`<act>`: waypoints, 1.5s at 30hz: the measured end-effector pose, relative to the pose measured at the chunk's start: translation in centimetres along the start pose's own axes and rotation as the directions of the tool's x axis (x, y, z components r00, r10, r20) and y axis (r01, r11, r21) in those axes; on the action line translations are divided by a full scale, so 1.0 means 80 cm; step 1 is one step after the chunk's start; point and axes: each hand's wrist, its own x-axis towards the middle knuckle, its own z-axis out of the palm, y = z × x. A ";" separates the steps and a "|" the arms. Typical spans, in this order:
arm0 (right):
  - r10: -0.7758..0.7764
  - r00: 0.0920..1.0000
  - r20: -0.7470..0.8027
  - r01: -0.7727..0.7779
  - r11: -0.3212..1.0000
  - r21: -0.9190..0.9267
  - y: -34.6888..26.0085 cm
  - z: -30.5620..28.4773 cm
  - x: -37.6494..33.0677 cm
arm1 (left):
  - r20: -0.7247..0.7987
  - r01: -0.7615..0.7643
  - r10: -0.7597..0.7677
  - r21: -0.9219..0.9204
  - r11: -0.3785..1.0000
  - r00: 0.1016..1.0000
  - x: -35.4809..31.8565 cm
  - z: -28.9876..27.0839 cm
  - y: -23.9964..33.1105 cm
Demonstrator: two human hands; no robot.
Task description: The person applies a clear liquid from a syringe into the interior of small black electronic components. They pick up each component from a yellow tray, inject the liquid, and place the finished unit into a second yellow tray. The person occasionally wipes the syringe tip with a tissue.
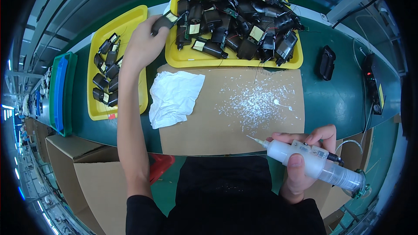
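Gripping black part (163,21) in left hand (141,43), between both yellow trays | right hand (300,165) clamped on glue syringe (313,165) | next likely: bring part under the nozzle

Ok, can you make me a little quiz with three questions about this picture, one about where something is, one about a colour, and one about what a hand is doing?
1. Where does the white crumpled cloth lie?
A. On the brown cardboard sheet, in front of the big tray
B. Inside the blue bin
C. On the cardboard box

2. What colour are the two trays that hold the black parts?
A. Red
B. Yellow
C. White

3. What is the right hand doing?
A. Resting flat and empty
B. Pressing on the cloth
C. Gripping a clear syringe-like dispenser

Answers:
1. A, the cloth sits on the sheet's left end, just below the large yellow tray.
2. B, both the large tray and the small yellow tray are bright yellow.
3. C, the fingers wrap the dispenser, its tip pointing left, while the left hand holds a black part between the trays.
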 end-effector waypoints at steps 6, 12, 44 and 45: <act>0.006 1.000 -0.030 -0.007 0.999 -0.044 0.006 0.006 0.008 | 0.054 0.046 0.003 -0.876 0.479 0.999 -0.091 0.019 0.009; 0.018 0.999 0.048 -0.015 0.998 -0.060 -0.004 0.007 0.010 | 0.254 0.241 0.182 -0.966 0.089 0.950 -0.146 0.072 0.055; -0.110 0.965 0.237 0.159 0.967 -0.198 -0.015 0.022 0.017 | 0.340 0.333 0.466 -0.937 0.100 0.817 -0.191 0.087 0.071; -0.100 0.968 0.230 0.146 0.970 -0.192 -0.017 0.022 0.017 | 0.342 0.337 0.473 -0.936 0.099 0.812 -0.190 0.087 0.072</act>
